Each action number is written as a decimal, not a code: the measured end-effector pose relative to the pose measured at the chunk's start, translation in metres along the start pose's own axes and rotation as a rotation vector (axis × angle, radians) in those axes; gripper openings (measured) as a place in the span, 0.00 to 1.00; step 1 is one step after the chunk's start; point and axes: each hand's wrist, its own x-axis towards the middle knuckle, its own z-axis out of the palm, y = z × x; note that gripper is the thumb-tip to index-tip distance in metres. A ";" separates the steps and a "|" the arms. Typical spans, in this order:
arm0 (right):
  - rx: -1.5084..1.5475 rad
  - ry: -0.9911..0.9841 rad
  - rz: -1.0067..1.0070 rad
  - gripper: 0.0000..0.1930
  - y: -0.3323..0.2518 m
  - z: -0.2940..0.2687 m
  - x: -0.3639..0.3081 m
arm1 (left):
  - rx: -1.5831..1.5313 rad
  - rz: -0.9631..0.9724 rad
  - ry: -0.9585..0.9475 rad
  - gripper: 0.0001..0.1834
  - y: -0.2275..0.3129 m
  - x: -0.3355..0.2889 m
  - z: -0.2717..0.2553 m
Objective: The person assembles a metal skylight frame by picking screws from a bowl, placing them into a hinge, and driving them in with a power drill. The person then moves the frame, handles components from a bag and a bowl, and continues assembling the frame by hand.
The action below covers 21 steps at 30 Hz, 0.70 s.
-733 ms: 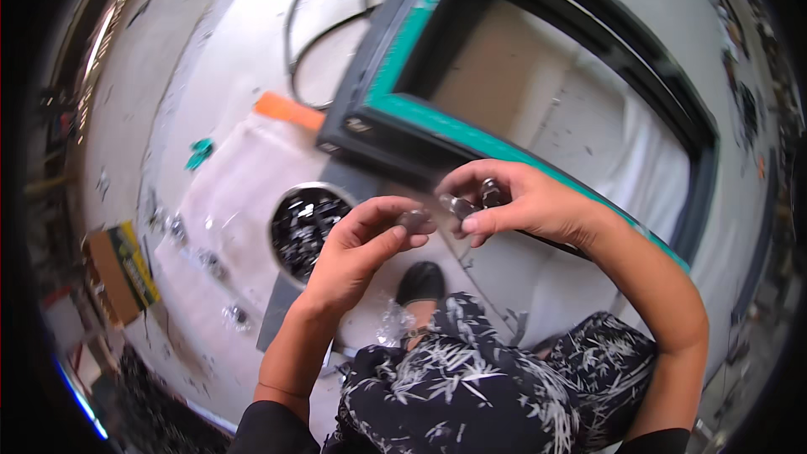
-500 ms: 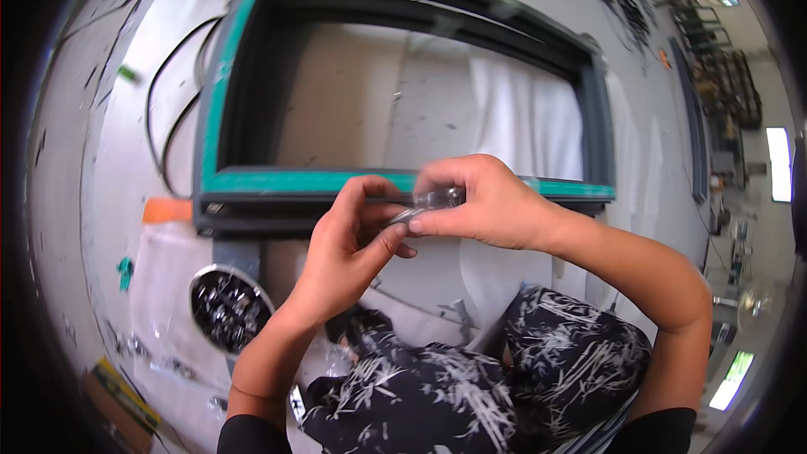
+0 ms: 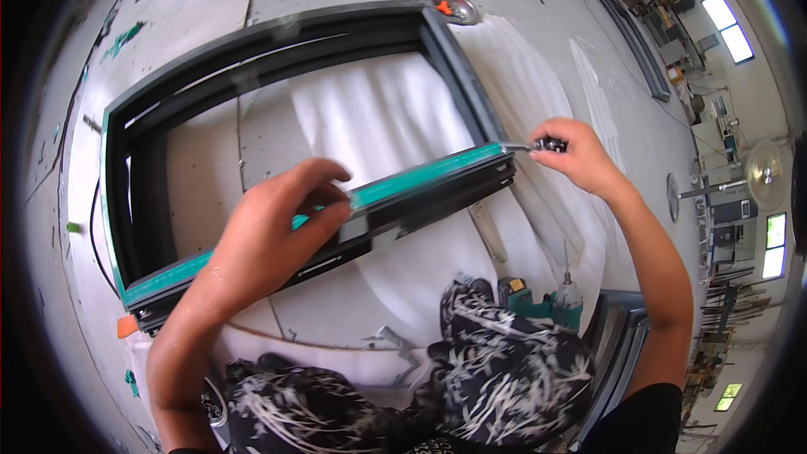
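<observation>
A large rectangular window frame [image 3: 303,29] in dark grey lies before me, with green tape [image 3: 420,175] along its near bar. In my right hand [image 3: 580,155] is a small hand tool [image 3: 551,145] with a dark handle. Its thin metal shaft points left at the frame's near right corner, and I cannot tell whether it touches. My left hand [image 3: 273,227] hovers over or rests on the near bar, its fingers curved and thumb apart, with nothing visible between them.
A green cordless drill [image 3: 563,307] stands by my right knee. Just past the frame's far right corner sits a metal bowl [image 3: 454,8] with something orange in it. White cloth [image 3: 538,101] covers floor on the right. Dark metal profiles [image 3: 618,328] lie at lower right.
My hands, together over the near bar before, are now apart. The right has carried the tool to the corner at right; the left has moved left. My view has shifted right.
</observation>
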 end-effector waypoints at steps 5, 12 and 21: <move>0.074 0.049 0.064 0.08 0.158 0.027 -0.015 | 0.376 -0.117 -0.140 0.14 0.015 0.044 0.039; 0.352 0.064 -0.130 0.08 0.250 0.085 -0.003 | 0.831 -0.144 -0.184 0.30 0.026 0.144 0.167; 0.305 0.172 -0.205 0.06 0.278 0.116 0.005 | 1.045 -0.181 -0.005 0.54 -0.015 0.190 0.268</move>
